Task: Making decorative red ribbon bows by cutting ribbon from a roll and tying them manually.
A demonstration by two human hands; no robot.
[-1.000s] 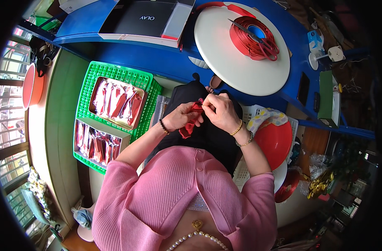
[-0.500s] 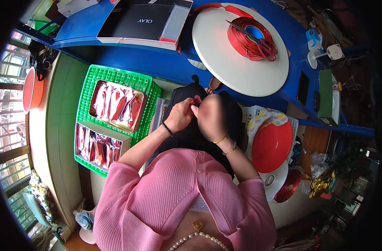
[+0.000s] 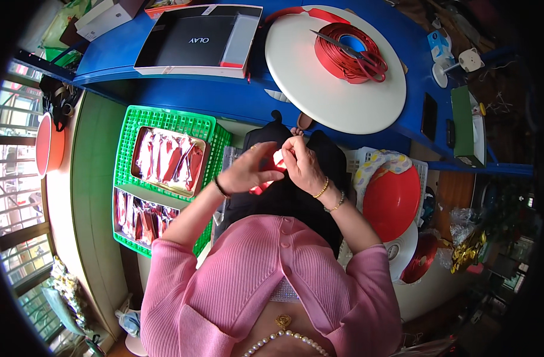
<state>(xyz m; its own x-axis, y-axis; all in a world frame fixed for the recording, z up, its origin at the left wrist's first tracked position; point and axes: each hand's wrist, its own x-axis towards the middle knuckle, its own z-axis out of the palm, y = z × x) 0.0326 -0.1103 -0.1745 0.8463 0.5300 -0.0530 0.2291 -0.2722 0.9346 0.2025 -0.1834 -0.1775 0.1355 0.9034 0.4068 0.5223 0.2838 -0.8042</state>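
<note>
Above my lap, my right hand pinches a shiny red strip, which looks almost white where the light catches it. My left hand is beside it, fingers apart, with nothing gripped. Below the left hand's fingers, more shiny red material shows; I cannot make out whether it belongs to the same strip. Over on the left, a green plastic basket holds a box of red and silver foil packets and a second box of similar packets.
A white round board on the blue table carries a roll of red ribbon with scissors on it. A black flat box lies at the table's left. Right of my lap is a red basin.
Both hands were close together over a small red piece. Now my left hand has opened and moved left, while my right hand, blurred before, pinches the red strip. The head view has shifted slightly.
</note>
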